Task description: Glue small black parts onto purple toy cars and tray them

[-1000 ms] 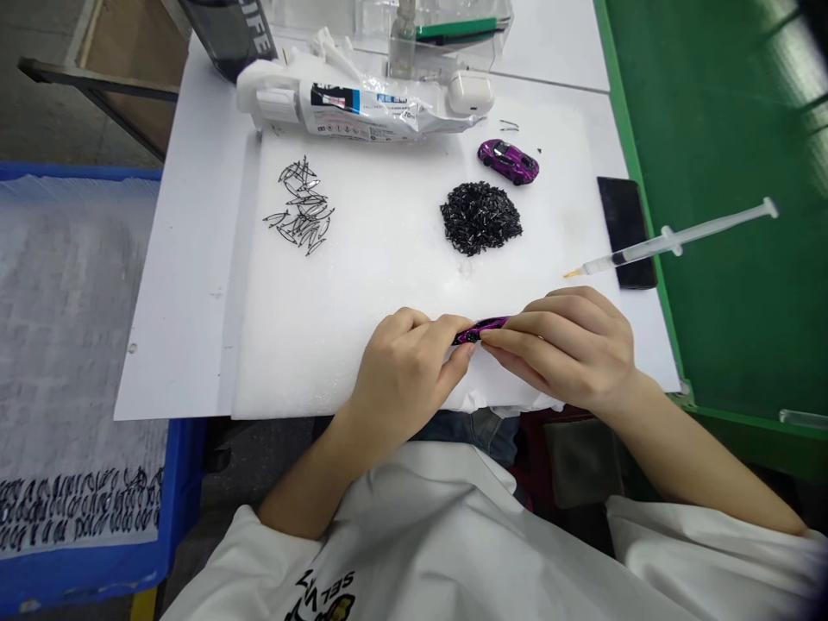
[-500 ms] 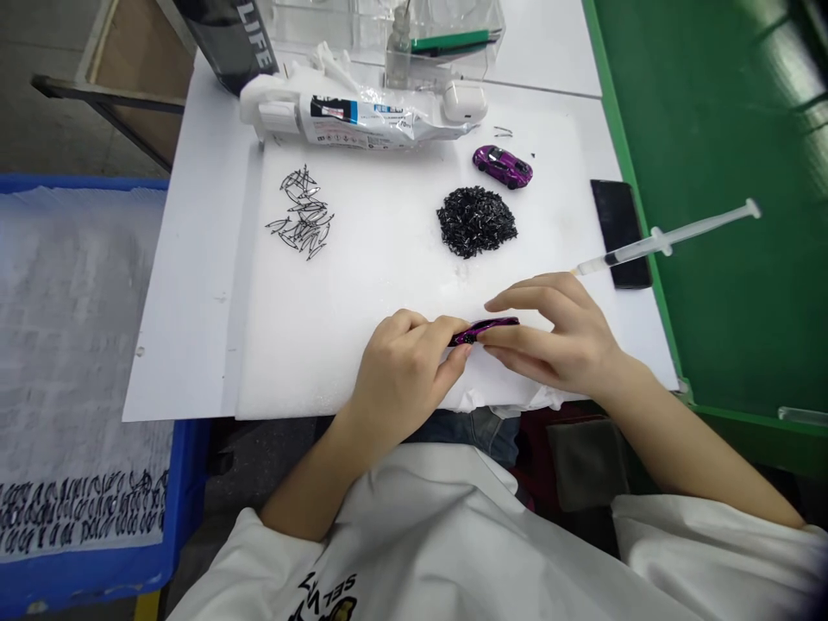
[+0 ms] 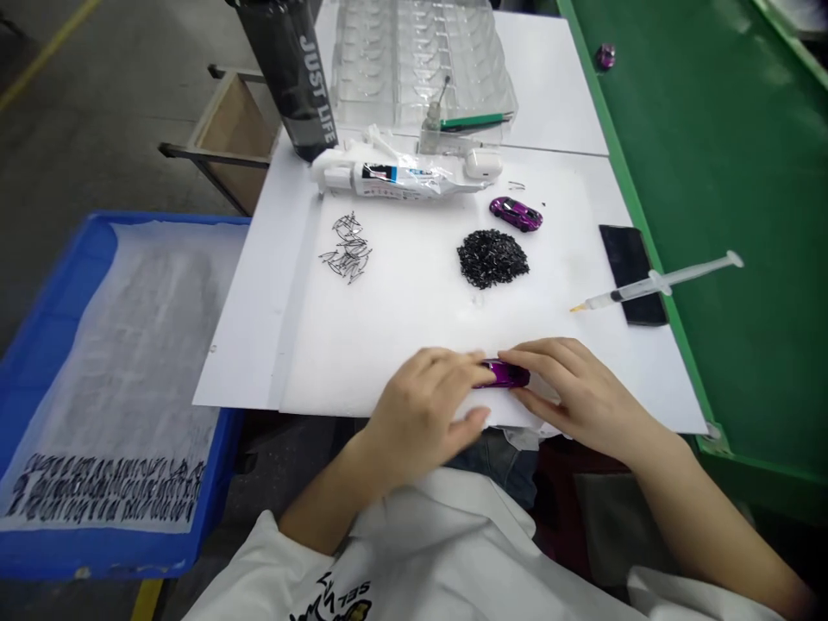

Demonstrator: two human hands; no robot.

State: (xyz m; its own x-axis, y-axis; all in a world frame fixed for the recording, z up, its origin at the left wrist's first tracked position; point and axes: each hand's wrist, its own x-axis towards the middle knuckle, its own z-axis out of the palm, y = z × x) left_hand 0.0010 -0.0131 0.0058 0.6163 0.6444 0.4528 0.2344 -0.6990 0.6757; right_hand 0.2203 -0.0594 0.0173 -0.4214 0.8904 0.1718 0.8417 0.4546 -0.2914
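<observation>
Low on the white foam board (image 3: 388, 328) is a purple toy car (image 3: 508, 373), lying roughly sideways in front of me. My right hand (image 3: 573, 384) grips its right end between fingers and thumb. At the car's left end, the fingertips of my left hand (image 3: 427, 410) rest on or beside it, partly covering that end. The left thumb stands well away from the car, and this hand is slightly smeared by motion. Farther up the board sit a second purple toy car (image 3: 516, 214), a heap of small black parts (image 3: 492, 259) and a scatter of thin black loop-shaped pieces (image 3: 349, 250).
To the right, a syringe (image 3: 647, 289) lies across a black phone (image 3: 630, 250). Behind are a white tube in wrapping (image 3: 407, 179), a dark bottle (image 3: 291, 78) and a clear tray (image 3: 362, 60). A blue crate (image 3: 129, 561) stands left, a green surface (image 3: 711, 172) right.
The view has shifted, showing more of the far side. The car now lies lower, its top turned up. My left thumb has come off it, while my right fingers have closed around its right end.
</observation>
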